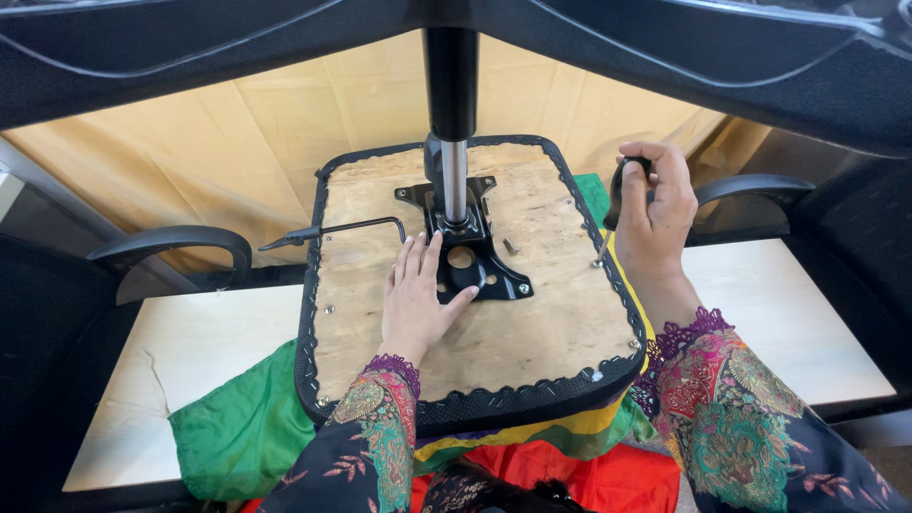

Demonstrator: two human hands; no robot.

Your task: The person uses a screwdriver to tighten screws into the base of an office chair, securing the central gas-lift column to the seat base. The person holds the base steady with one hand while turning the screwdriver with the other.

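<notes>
My left hand (pixel 415 299) lies flat, fingers spread, on the plywood underside of the upturned chair seat (pixel 532 323), its fingertips touching the black metal mounting plate (pixel 475 261) bolted near the middle. The chrome gas cylinder (pixel 454 180) stands upright out of that plate, and a black lever (pixel 328 231) runs off to the left. My right hand (pixel 655 214) is clamped around the black handle of a screwdriver (pixel 617 204), its tip down at the seat's right edge. A loose screw (pixel 510 247) lies just beside the plate. The seat rests on coloured cloth (pixel 242 432) over the counter (pixel 807 332).
</notes>
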